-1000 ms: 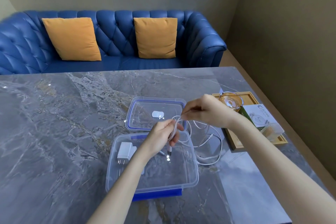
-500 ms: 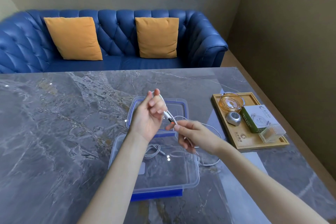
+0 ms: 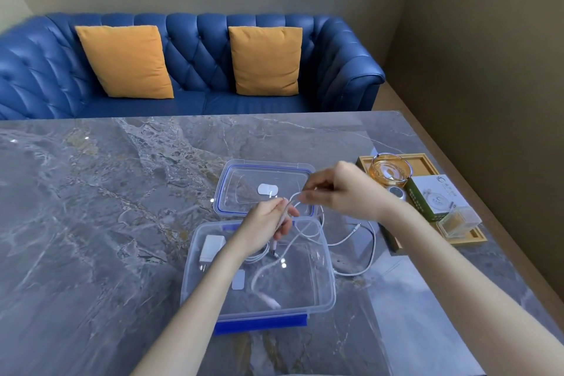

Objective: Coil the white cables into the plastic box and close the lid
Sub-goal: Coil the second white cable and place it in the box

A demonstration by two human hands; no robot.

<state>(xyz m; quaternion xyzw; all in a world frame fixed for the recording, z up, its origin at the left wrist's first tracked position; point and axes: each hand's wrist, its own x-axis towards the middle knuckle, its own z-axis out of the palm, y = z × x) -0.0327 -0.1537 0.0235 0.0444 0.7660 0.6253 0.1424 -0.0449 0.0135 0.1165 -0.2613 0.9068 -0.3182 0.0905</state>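
White cable (image 3: 370,249): we pinch it in both hands, left hand (image 3: 268,227) over the open plastic box (image 3: 331,290), right hand (image 3: 338,192) beyond; slack trails onto the bench (image 3: 91,223) under our right wrist.

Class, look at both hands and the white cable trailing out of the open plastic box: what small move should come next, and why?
Probably the right hand should wrap another loop of the white cable round the bundle the left hand holds. A long slack stretch lies on the table outside the plastic box, and the lid lies off.
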